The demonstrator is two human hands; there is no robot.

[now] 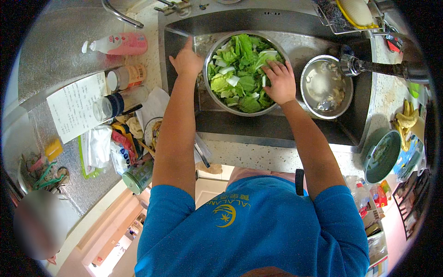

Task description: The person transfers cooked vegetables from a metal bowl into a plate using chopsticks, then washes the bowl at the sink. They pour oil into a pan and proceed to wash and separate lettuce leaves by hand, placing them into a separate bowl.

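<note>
A large round steel bowl (pixel 207 90) full of cut leafy greens (pixel 242 74) stands in the dark sink (pixel 238 130). My right hand (pixel 281 81) lies on the greens at the bowl's right side, fingers spread over the leaves; whether it grips any cannot be told. Left of the bowl, my left hand (pixel 187 60) is over the sink's left part with its fingers apart, and I see nothing in it. To the right stands a smaller steel bowl (pixel 350 90) of cloudy water with pale pieces in it, partly below the faucet head (pixel 349 65).
Left of the sink are a pink bottle (pixel 128 44), jars (pixel 128 77), a handwritten sheet (pixel 76 105), bags (pixel 98 145) and a knife-like blade (pixel 200 152). A green basin (pixel 370 162) and bananas (pixel 406 119) stand right. A wire rack (pixel 328 20) sits at the back right.
</note>
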